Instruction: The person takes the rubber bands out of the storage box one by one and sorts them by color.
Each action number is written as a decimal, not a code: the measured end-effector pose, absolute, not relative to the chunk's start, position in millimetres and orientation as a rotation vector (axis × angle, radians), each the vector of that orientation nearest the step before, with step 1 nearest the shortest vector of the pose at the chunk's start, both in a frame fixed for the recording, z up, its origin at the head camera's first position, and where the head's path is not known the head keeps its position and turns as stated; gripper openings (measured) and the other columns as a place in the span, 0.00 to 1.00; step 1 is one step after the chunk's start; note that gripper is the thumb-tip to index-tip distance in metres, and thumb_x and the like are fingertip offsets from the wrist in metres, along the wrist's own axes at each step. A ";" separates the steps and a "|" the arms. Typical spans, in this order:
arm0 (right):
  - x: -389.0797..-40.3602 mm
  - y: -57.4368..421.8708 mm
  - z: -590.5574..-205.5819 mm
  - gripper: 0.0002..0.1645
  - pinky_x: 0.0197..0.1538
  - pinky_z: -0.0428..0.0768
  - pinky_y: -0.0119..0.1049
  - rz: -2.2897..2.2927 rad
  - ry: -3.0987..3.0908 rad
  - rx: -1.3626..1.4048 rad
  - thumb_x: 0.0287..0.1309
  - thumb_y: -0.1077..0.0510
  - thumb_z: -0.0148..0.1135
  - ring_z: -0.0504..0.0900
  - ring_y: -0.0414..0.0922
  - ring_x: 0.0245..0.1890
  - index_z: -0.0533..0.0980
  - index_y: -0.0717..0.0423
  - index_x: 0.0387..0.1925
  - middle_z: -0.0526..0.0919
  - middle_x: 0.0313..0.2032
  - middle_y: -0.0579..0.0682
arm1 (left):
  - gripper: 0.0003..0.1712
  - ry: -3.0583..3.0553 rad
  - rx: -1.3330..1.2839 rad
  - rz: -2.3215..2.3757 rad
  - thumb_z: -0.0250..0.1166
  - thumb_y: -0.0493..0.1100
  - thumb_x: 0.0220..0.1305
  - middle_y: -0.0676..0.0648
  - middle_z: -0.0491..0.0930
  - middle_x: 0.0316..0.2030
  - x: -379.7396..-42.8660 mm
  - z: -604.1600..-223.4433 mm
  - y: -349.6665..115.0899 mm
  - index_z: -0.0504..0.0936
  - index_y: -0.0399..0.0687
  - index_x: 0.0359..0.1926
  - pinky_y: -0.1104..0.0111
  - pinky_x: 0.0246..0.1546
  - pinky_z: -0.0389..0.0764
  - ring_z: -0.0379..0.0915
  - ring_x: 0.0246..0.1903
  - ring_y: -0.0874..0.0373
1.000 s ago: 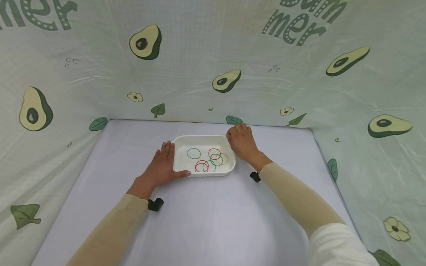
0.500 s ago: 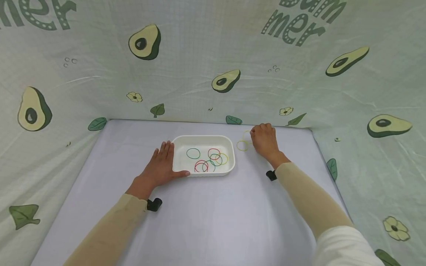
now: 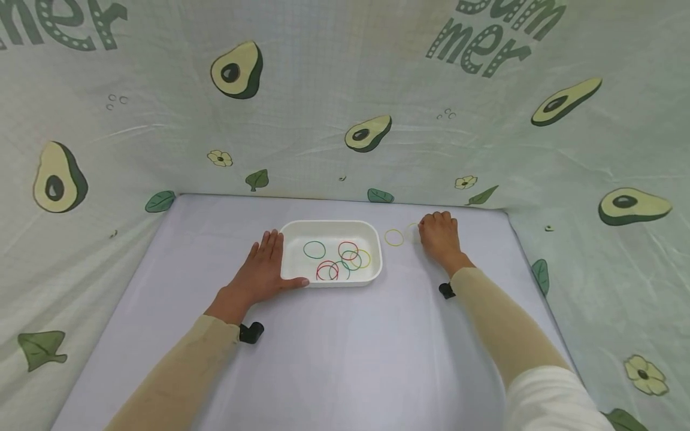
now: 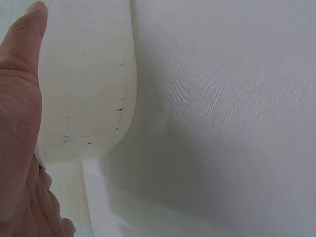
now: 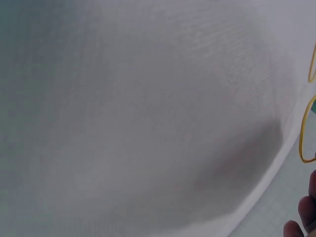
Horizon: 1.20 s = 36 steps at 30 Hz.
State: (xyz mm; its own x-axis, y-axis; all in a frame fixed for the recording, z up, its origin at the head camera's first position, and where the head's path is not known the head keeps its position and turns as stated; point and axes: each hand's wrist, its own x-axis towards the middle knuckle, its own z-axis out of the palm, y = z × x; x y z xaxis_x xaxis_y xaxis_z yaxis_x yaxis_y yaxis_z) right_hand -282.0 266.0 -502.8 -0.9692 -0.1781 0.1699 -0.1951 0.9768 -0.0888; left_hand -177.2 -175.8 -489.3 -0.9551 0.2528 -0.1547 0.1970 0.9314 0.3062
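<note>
Fingers of the right hand pinch a yellow loop right of the white tray, which the left hand braces, fingers extended; the loop, presumably light, flexible and elastic, suits a fingertip edge grip.

Above the right hand, one yellow band curves near another.
</note>
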 end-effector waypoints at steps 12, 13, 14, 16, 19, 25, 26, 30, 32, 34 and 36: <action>-286.0 270.1 -516.7 0.15 0.53 0.73 0.60 0.113 -2.983 0.276 0.79 0.56 0.53 0.74 0.64 0.52 0.80 0.65 0.45 0.81 0.42 0.62 | 0.78 2.902 0.352 0.437 0.66 0.80 0.59 0.30 0.38 0.84 -176.1 -488.3 -176.3 0.37 0.29 0.83 0.43 0.83 0.42 0.30 0.84 0.35; -285.9 270.4 -517.0 0.15 0.53 0.73 0.60 0.099 -2.989 0.280 0.79 0.56 0.53 0.74 0.64 0.52 0.80 0.65 0.46 0.81 0.42 0.62 | 0.78 2.900 0.350 0.439 0.66 0.80 0.59 0.30 0.38 0.84 -176.0 -488.2 -176.1 0.37 0.29 0.83 0.43 0.83 0.42 0.30 0.84 0.35; -285.7 270.4 -516.8 0.15 0.53 0.73 0.60 0.094 -2.994 0.281 0.79 0.56 0.53 0.73 0.64 0.52 0.80 0.65 0.46 0.81 0.43 0.62 | 0.78 2.898 0.350 0.440 0.66 0.79 0.59 0.30 0.38 0.84 -175.8 -488.0 -175.9 0.37 0.29 0.83 0.43 0.83 0.42 0.30 0.84 0.35; -285.8 269.9 -515.7 0.15 0.53 0.72 0.59 0.094 -2.990 0.282 0.79 0.56 0.54 0.73 0.63 0.52 0.80 0.65 0.47 0.81 0.43 0.62 | 0.78 2.894 0.346 0.441 0.67 0.79 0.60 0.30 0.37 0.84 -175.5 -486.8 -175.7 0.37 0.29 0.83 0.43 0.83 0.41 0.29 0.84 0.36; -287.0 263.6 -508.5 0.14 0.53 0.71 0.59 0.132 -2.958 0.294 0.78 0.56 0.55 0.72 0.63 0.53 0.79 0.63 0.47 0.80 0.44 0.62 | 0.78 2.890 0.347 0.440 0.66 0.79 0.60 0.30 0.37 0.84 -175.3 -486.0 -175.5 0.37 0.29 0.83 0.43 0.83 0.41 0.30 0.84 0.35; -285.7 224.2 -473.9 0.11 0.55 0.73 0.58 0.233 -2.826 0.405 0.76 0.57 0.60 0.73 0.62 0.55 0.81 0.61 0.46 0.82 0.44 0.60 | 0.78 2.887 0.348 0.430 0.66 0.79 0.60 0.30 0.37 0.84 -174.9 -481.2 -176.8 0.37 0.29 0.83 0.43 0.83 0.42 0.29 0.84 0.35; -284.4 215.8 -468.3 0.10 0.55 0.74 0.58 0.228 -2.807 0.442 0.76 0.57 0.61 0.74 0.62 0.55 0.82 0.61 0.46 0.82 0.45 0.60 | 0.78 2.886 0.349 0.428 0.66 0.79 0.60 0.30 0.37 0.84 -175.0 -481.1 -177.0 0.37 0.29 0.83 0.43 0.83 0.42 0.29 0.84 0.35; -278.8 182.9 -456.4 0.09 0.55 0.76 0.55 0.163 -2.767 0.630 0.74 0.57 0.64 0.76 0.60 0.55 0.84 0.58 0.47 0.84 0.46 0.57 | 0.78 2.886 0.352 0.426 0.66 0.80 0.59 0.31 0.37 0.84 -175.6 -483.8 -178.2 0.37 0.30 0.83 0.43 0.83 0.42 0.30 0.84 0.36; -276.1 168.8 -457.0 0.09 0.56 0.78 0.52 0.121 -2.747 0.754 0.73 0.56 0.66 0.77 0.57 0.54 0.84 0.56 0.47 0.85 0.46 0.55 | 0.78 2.884 0.351 0.429 0.66 0.80 0.59 0.31 0.37 0.84 -175.6 -485.1 -178.3 0.37 0.30 0.83 0.44 0.83 0.42 0.29 0.84 0.36; -272.7 156.7 -459.8 0.08 0.55 0.79 0.49 0.090 -2.727 0.887 0.73 0.56 0.66 0.77 0.55 0.52 0.85 0.55 0.47 0.85 0.45 0.54 | 0.78 2.883 0.350 0.439 0.66 0.80 0.59 0.31 0.37 0.84 -175.2 -485.8 -178.2 0.37 0.30 0.83 0.43 0.83 0.42 0.29 0.84 0.36; -269.0 147.8 -464.3 0.07 0.55 0.78 0.47 0.075 -2.709 1.017 0.72 0.57 0.67 0.77 0.53 0.51 0.85 0.55 0.46 0.85 0.45 0.52 | 0.78 2.881 0.350 0.445 0.66 0.79 0.59 0.31 0.37 0.84 -174.4 -486.4 -177.6 0.37 0.29 0.83 0.43 0.83 0.42 0.29 0.84 0.36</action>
State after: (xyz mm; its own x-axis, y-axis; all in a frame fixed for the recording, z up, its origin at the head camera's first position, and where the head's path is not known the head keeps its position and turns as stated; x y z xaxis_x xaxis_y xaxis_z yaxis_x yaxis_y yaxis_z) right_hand -269.0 147.8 -464.3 -0.7262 -0.6416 0.2470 -0.6542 0.7553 0.0384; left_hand -174.4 -177.6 -486.4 -0.9509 0.2624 -0.1644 0.2006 0.9265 0.3184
